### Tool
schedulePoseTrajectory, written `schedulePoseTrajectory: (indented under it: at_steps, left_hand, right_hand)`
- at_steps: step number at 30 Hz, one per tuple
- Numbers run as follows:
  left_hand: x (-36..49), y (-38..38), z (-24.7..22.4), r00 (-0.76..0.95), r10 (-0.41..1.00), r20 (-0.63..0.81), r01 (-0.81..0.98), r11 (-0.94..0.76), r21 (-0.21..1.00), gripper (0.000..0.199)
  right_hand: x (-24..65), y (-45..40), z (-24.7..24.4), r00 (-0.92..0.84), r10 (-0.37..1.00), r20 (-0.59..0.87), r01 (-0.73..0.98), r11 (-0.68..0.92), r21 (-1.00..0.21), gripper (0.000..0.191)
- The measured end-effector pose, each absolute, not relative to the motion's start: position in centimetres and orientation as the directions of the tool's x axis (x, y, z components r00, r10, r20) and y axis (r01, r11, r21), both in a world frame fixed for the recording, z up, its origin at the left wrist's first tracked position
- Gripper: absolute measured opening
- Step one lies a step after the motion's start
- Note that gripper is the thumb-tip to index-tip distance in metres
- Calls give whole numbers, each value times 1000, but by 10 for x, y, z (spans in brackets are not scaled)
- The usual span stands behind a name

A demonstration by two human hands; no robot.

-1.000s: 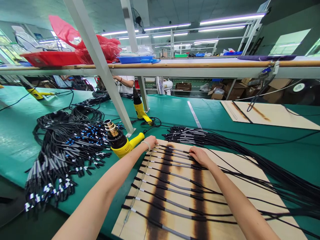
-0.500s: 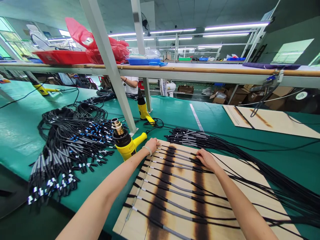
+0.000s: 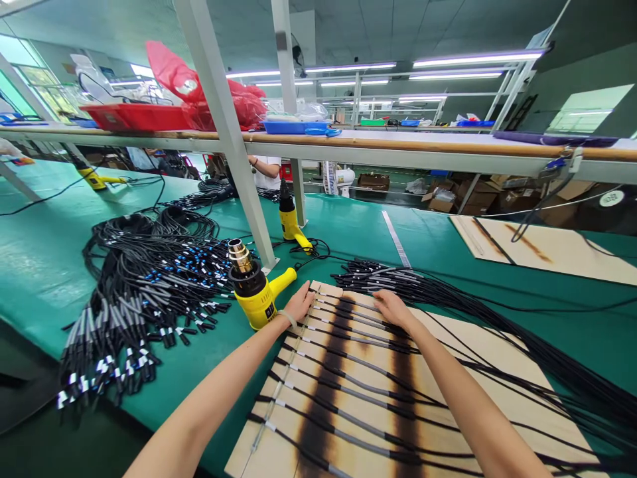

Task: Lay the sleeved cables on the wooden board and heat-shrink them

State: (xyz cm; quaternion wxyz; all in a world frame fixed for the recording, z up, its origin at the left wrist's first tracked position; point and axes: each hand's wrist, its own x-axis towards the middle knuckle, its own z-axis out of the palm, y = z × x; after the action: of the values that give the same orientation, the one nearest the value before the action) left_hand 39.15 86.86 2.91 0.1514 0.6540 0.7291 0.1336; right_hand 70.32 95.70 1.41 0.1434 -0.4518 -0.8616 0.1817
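Black-and-grey cables [image 3: 405, 457] line the board [image 3: 279, 458] between and this side of the left hand [image 3: 300, 304] and right hand [image 3: 391, 309], fingers bent (can't tell if gripping). Probably light, bendy; I'd pinch the grey sleeves [image 3: 361, 444].

Left grip [image 3: 299, 303] and right grip [image 3: 391, 309] reach forward (palms down).
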Motion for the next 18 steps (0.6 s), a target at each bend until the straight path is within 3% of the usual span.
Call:
schedulePoseTrajectory:
  at_steps: [3, 12, 18]
  left_hand:
    - [388, 865, 27, -158, 981, -113, 831, 194, 521, 51]
    - [384, 864, 22, -142, 984, -106, 721, 176, 670, 50]
    - [386, 864, 20, -236, 956, -172, 313, 242, 918, 68]
  right_hand:
    - [682, 967, 12, -550, 834, 50, 736, 512, -443, 29]
    - [673, 982, 18, -478, 878, -21, 796, 423, -433, 33]
    - [665, 963, 19, -490, 872, -19, 798, 439, -414, 34]
